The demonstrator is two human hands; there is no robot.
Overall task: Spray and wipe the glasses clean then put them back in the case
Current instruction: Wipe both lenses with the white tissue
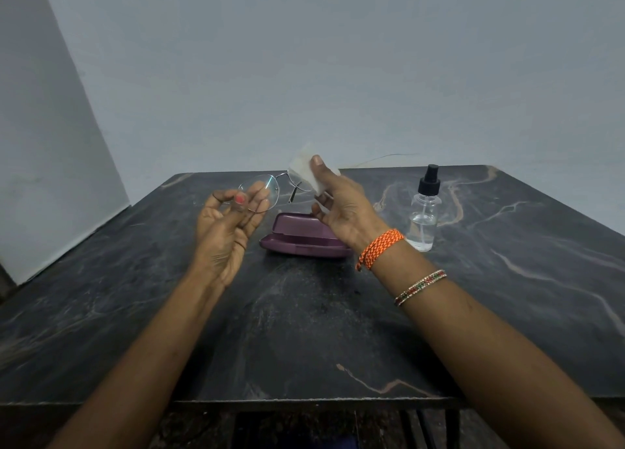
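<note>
A: Item count, please.

B: One pair of glasses, rimless with a thin metal frame. One white cloth. One purple case, lid raised. One clear spray bottle with a black pump top. One dark marbled table. Two hands, both yours.

A: State of the hands?

B: Your left hand is raised palm-up, fingers curled, pinching the edge of one lens between thumb and fingertips. Your right hand grips the cloth, thumb pressed on its near face, the cloth folded over the other lens.

A: Where do the glasses sit against your hands?

B: Between them, held up off the table. One lens lies over your left fingertips; the bridge spans the gap; the far lens is under the cloth at your right thumb. One temple arm hangs down just left of your right hand.

A: The rest?

B: The case rests on the table below and between your hands, partly behind your right wrist. The bottle stands upright to the right of your right hand, apart from it. An orange braided band and a beaded bangle circle your right wrist.
</note>
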